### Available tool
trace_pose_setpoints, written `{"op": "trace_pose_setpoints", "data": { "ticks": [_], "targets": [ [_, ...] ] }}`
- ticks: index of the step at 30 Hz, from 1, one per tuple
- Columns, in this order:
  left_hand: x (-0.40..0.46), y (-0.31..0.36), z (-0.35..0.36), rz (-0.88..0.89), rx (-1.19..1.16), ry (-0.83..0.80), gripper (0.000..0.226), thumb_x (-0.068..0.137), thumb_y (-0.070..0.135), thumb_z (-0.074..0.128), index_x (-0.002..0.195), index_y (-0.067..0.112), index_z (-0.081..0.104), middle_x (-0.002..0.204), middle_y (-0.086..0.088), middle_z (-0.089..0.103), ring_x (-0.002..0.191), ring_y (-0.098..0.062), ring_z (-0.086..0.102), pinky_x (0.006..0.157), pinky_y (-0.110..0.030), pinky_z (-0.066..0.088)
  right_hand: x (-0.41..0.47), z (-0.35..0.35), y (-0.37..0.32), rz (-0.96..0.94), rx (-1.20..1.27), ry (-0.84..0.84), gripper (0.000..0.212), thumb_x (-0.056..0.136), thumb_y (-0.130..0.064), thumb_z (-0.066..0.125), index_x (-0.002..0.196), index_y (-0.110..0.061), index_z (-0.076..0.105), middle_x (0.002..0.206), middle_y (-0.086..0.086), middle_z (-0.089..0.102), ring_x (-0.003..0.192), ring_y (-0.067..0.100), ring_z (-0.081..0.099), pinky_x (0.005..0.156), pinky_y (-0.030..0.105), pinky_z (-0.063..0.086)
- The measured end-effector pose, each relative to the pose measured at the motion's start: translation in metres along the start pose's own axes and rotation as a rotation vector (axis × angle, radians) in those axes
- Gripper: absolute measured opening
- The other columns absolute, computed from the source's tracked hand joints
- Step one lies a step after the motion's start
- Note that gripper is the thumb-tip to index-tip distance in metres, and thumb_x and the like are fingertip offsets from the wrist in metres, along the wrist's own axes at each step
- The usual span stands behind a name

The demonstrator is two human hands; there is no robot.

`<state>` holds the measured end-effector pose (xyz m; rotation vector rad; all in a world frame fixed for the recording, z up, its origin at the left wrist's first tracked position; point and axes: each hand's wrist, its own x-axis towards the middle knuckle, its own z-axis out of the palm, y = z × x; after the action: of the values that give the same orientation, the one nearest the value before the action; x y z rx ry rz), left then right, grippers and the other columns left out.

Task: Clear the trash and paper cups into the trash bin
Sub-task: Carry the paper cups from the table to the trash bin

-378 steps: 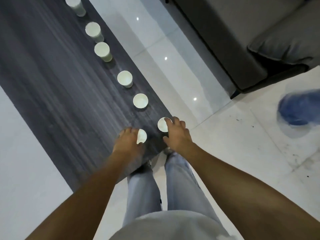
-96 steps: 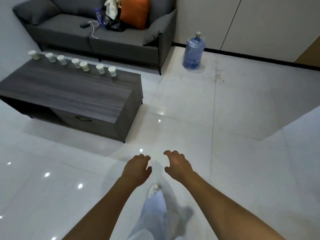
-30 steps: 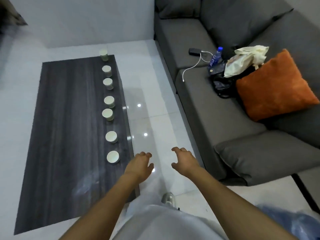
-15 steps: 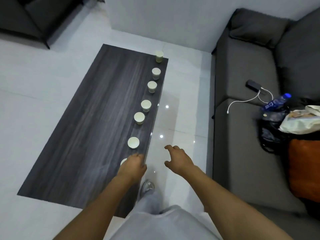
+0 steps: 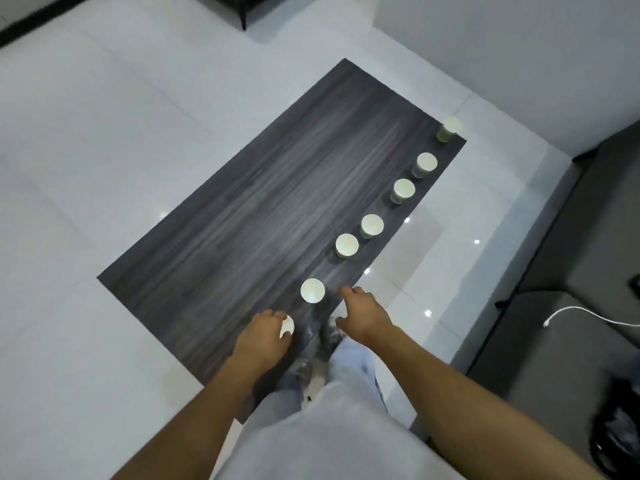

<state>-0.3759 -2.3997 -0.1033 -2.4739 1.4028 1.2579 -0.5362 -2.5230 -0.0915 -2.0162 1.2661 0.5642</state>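
Along the right edge of the dark wooden table (image 5: pixel 249 216) below you stand seven paper cups, and your left hand (image 5: pixel 265 336) is curled over the nearest cup (image 5: pixel 286 329), apparently gripping it, though your fingers hide most of it and you see only a sliver of its rim. Your right hand (image 5: pixel 362 315) reaches with relaxed, spread fingers toward the second cup (image 5: pixel 312 290), close beside it but holding nothing, while the other five cups (image 5: pixel 372 225) stand upright further along that edge, with the grey sofa (image 5: pixel 561 327) and a white cable (image 5: pixel 588 315) off to your right
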Motion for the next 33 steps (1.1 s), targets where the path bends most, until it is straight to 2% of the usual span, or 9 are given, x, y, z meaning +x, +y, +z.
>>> {"op": "trace_pose_setpoints", "data": {
  "ticks": [5,11,13,16,23,26,30,33],
  "targets": [
    [0.013,0.006,0.014,-0.201,-0.113,0.032,0.042,0.089,0.031,0.053,0.129,0.019,0.052,0.125,-0.005,0.053,0.116,-0.024,0.049,0.094,-0.037,0.044,0.044,-0.006,0.0,-0.14,-0.12,-0.154,0.059,0.09,-0.027,0.062,0.142,-0.023,0.034,0.141,0.005,0.045,0.127,0.03,0.044,0.106,0.045,0.042],
    [0.047,0.003,0.05,-0.266,-0.093,0.053,0.043,0.093,0.028,0.046,0.135,0.018,0.043,0.136,-0.003,0.044,0.124,-0.023,0.042,0.099,-0.036,0.041,0.102,0.006,0.005,-0.247,-0.273,-0.221,0.058,0.091,-0.023,0.06,0.143,-0.019,0.033,0.14,0.006,0.041,0.129,0.029,0.038,0.106,0.043,0.04],
    [0.061,-0.005,0.065,-0.283,-0.075,0.088,0.044,0.093,0.029,0.046,0.136,0.019,0.041,0.139,-0.002,0.041,0.127,-0.023,0.04,0.106,-0.035,0.035,0.123,0.019,0.004,-0.27,-0.318,-0.224,0.059,0.092,-0.022,0.058,0.144,-0.019,0.031,0.141,0.008,0.04,0.129,0.029,0.036,0.105,0.041,0.04],
    [0.086,-0.023,0.09,-0.289,-0.045,0.096,0.05,0.093,0.032,0.048,0.14,0.022,0.034,0.148,-0.002,0.032,0.136,-0.022,0.03,0.117,-0.036,0.02,0.153,0.045,0.005,-0.299,-0.379,-0.224,0.059,0.092,-0.024,0.058,0.144,-0.02,0.031,0.143,0.008,0.038,0.132,0.028,0.033,0.105,0.041,0.037],
    [0.129,-0.059,0.144,-0.278,-0.006,0.032,0.071,0.091,0.044,0.054,0.149,0.028,0.017,0.159,-0.005,0.005,0.146,-0.03,0.001,0.118,-0.046,0.01,0.207,0.107,0.006,-0.387,-0.509,-0.234,0.071,0.09,-0.034,0.065,0.148,-0.027,0.024,0.159,0.008,0.012,0.146,0.035,0.009,0.116,0.05,0.022],
    [0.136,-0.064,0.161,-0.234,0.007,0.022,0.071,0.09,0.036,0.058,0.149,0.031,0.017,0.159,-0.006,0.0,0.146,-0.031,-0.001,0.117,-0.046,0.015,0.215,0.125,0.011,-0.362,-0.521,-0.263,0.071,0.09,-0.032,0.064,0.149,-0.026,0.024,0.159,0.008,0.01,0.145,0.036,0.008,0.115,0.05,0.024],
    [0.136,-0.067,0.173,-0.213,-0.019,0.036,0.071,0.09,0.013,0.057,0.148,0.028,0.02,0.159,-0.006,0.005,0.146,-0.028,0.004,0.115,-0.042,0.023,0.214,0.134,0.015,-0.382,-0.5,-0.241,0.063,0.09,-0.016,0.063,0.144,-0.022,0.032,0.153,0.006,0.023,0.139,0.032,0.021,0.109,0.044,0.039],
    [0.127,-0.068,0.168,-0.236,-0.045,0.066,0.068,0.09,0.015,0.058,0.147,0.027,0.023,0.158,-0.008,0.009,0.145,-0.028,0.009,0.113,-0.041,0.026,0.205,0.129,0.012,-0.397,-0.493,-0.263,0.059,0.09,-0.016,0.062,0.142,-0.021,0.034,0.149,0.006,0.028,0.136,0.031,0.026,0.105,0.043,0.043]
  ]
}}
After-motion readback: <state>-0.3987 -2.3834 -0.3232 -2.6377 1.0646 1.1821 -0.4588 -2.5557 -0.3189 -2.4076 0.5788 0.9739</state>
